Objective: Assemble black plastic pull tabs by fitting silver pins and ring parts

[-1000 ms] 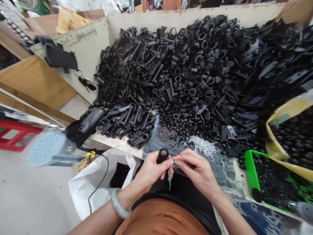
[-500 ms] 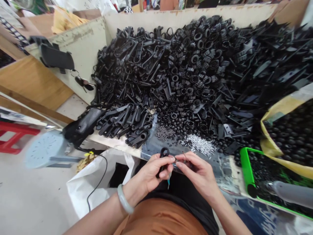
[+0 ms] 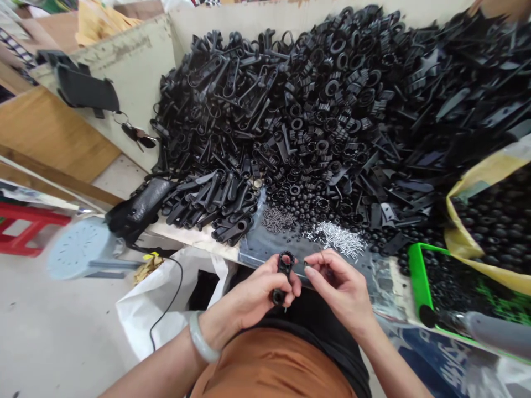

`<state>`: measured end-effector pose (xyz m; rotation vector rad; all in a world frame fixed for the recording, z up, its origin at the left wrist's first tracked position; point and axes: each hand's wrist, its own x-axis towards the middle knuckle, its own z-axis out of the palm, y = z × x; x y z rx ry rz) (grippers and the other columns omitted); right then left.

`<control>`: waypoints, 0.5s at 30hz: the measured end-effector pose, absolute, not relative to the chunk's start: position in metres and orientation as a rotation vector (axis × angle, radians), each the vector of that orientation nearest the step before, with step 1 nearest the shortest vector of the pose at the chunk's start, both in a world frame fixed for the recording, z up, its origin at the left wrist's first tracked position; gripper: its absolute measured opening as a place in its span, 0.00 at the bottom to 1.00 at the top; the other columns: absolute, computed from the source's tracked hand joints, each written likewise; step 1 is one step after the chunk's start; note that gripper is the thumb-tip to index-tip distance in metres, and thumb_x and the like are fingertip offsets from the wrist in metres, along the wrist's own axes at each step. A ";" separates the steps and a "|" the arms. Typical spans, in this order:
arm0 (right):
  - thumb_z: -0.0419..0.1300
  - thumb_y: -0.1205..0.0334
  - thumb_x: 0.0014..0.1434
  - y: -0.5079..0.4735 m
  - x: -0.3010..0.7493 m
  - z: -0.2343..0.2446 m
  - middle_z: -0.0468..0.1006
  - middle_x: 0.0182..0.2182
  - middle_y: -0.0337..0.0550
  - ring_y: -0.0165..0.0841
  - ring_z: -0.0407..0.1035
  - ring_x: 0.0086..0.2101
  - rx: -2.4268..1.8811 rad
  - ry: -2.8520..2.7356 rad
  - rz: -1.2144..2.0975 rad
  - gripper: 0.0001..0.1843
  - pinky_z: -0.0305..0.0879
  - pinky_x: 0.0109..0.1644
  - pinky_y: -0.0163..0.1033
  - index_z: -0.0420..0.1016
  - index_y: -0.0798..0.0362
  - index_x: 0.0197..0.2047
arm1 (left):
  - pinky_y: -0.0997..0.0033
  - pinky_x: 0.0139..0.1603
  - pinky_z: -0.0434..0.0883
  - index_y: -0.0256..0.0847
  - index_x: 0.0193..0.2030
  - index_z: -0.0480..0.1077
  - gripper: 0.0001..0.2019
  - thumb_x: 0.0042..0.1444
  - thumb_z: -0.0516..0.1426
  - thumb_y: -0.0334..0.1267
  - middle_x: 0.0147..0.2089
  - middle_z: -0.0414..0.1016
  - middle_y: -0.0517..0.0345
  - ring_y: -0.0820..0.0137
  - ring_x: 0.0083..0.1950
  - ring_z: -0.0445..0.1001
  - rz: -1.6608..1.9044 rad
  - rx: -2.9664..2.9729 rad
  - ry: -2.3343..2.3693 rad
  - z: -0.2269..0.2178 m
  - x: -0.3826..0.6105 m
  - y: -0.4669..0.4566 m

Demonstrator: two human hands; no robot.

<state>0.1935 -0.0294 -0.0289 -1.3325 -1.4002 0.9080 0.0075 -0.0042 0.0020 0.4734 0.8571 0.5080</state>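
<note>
My left hand [image 3: 253, 296] is closed round a short black plastic arm [image 3: 282, 276] with a ring at each end, held upright over my lap at the table's front edge. My right hand [image 3: 340, 287] is just to its right, thumb and forefinger pinched on a tiny dark piece [image 3: 306, 264] close to the arm's upper ring. A pale bangle [image 3: 201, 345] sits on my left wrist. Beyond the hands lie a small heap of silver pins [image 3: 338, 239] and a heap of small dark screws [image 3: 277, 219].
A huge pile of black plastic parts [image 3: 332, 110] covers the table inside board walls. Stacked black arms [image 3: 215, 204] lie front left. A green tray [image 3: 418, 282] and a yellow bag [image 3: 489, 221] of black pieces stand right, a grey power tool [image 3: 485, 329] below them. White bag [image 3: 166, 301], stools left.
My left hand has turned the black arm more upright, so both rings show. My right hand's pinch has moved a little apart from it. The view has shifted slightly down.
</note>
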 end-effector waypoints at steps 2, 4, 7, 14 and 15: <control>0.64 0.61 0.64 -0.029 0.191 -0.028 0.74 0.29 0.39 0.29 0.66 0.25 -1.298 -1.474 0.893 0.04 0.62 0.26 0.34 0.80 0.51 0.39 | 0.73 0.33 0.61 0.42 0.48 0.64 0.21 0.45 0.61 0.29 0.34 0.75 0.63 0.76 0.30 0.70 0.465 0.538 0.894 0.004 0.005 -0.005; 0.64 0.61 0.65 -0.028 0.189 -0.028 0.74 0.30 0.40 0.29 0.67 0.25 -1.266 -1.546 0.883 0.04 0.62 0.26 0.34 0.80 0.50 0.41 | 0.72 0.35 0.62 0.43 0.49 0.62 0.21 0.48 0.61 0.31 0.33 0.73 0.65 0.75 0.31 0.71 0.420 0.588 0.933 0.005 0.003 -0.005; 0.63 0.63 0.66 -0.027 0.186 -0.031 0.74 0.31 0.40 0.29 0.66 0.26 -1.245 -1.651 0.842 0.04 0.62 0.27 0.35 0.79 0.51 0.44 | 0.71 0.35 0.62 0.42 0.46 0.61 0.18 0.49 0.61 0.33 0.30 0.72 0.65 0.73 0.31 0.72 0.388 0.649 0.954 0.004 0.004 -0.004; 0.61 0.66 0.68 -0.025 0.187 -0.038 0.74 0.32 0.39 0.27 0.65 0.25 -1.200 -1.819 0.667 0.06 0.62 0.28 0.34 0.77 0.52 0.47 | 0.72 0.35 0.62 0.40 0.43 0.63 0.13 0.50 0.59 0.32 0.28 0.71 0.64 0.74 0.31 0.70 0.440 0.742 0.965 0.000 0.006 -0.005; 0.60 0.66 0.68 -0.025 0.187 -0.039 0.74 0.33 0.39 0.27 0.65 0.25 -1.197 -1.819 0.657 0.06 0.63 0.28 0.34 0.76 0.52 0.48 | 0.72 0.35 0.62 0.40 0.44 0.64 0.13 0.50 0.58 0.32 0.28 0.71 0.64 0.74 0.31 0.70 0.446 0.745 0.966 -0.001 0.006 -0.006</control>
